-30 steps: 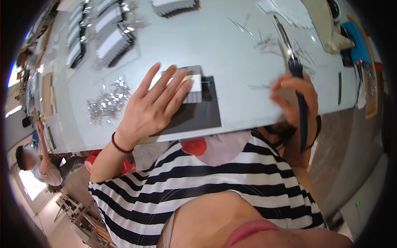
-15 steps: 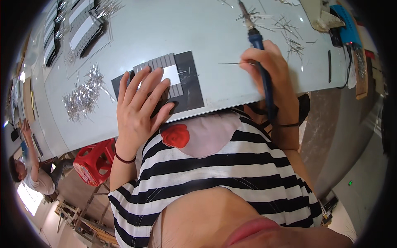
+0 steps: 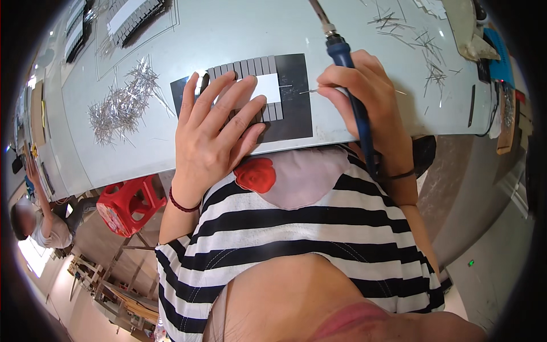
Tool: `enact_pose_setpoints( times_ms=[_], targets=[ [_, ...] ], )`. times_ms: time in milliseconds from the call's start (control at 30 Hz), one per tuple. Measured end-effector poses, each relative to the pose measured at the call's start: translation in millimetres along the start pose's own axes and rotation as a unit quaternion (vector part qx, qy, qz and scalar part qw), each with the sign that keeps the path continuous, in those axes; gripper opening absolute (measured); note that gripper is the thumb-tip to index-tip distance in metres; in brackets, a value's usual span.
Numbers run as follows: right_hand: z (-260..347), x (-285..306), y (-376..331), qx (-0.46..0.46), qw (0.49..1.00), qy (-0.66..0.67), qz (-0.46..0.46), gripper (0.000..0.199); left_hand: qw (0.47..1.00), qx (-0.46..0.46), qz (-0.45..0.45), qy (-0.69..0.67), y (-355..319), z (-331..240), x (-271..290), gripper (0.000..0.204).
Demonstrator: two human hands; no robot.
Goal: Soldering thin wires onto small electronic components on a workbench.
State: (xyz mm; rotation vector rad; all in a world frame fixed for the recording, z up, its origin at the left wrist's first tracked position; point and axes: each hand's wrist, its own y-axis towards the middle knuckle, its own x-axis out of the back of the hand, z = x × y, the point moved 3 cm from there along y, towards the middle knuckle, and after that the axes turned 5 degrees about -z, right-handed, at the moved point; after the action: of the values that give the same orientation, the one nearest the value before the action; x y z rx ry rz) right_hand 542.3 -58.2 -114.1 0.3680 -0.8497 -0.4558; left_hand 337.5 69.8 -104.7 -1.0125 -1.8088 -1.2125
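Left hand [image 3: 213,131] spread flat on grey strip panel [image 3: 268,88], right hand [image 3: 364,100] just beside it gripping blue-handled soldering iron [image 3: 347,74] and thin wire [image 3: 310,90]

Blue-handled soldering iron [image 3: 348,74] upright; dark mat [image 3: 293,102] flat on table.

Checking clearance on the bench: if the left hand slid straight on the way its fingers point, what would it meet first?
Probably nothing new: the left hand already lies on the grey strips; bare table follows.
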Motion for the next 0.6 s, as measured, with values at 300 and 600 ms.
enact_pose_setpoints(
  times_ms=[300, 600],
  targets=[
    [3.0, -4.7, 1.9, -0.01, 0.998, 0.015, -0.059, 0.028, 1.0, -0.008, -0.011, -0.006, -1.2, -3.6, -1.0, 0.035],
    [8.4, -12.9, 4.7, 0.012, 0.999, 0.016, -0.044, 0.031, 1.0, -0.006, -0.017, 0.002, -1.3, -4.2, -2.0, 0.033]
  ],
)
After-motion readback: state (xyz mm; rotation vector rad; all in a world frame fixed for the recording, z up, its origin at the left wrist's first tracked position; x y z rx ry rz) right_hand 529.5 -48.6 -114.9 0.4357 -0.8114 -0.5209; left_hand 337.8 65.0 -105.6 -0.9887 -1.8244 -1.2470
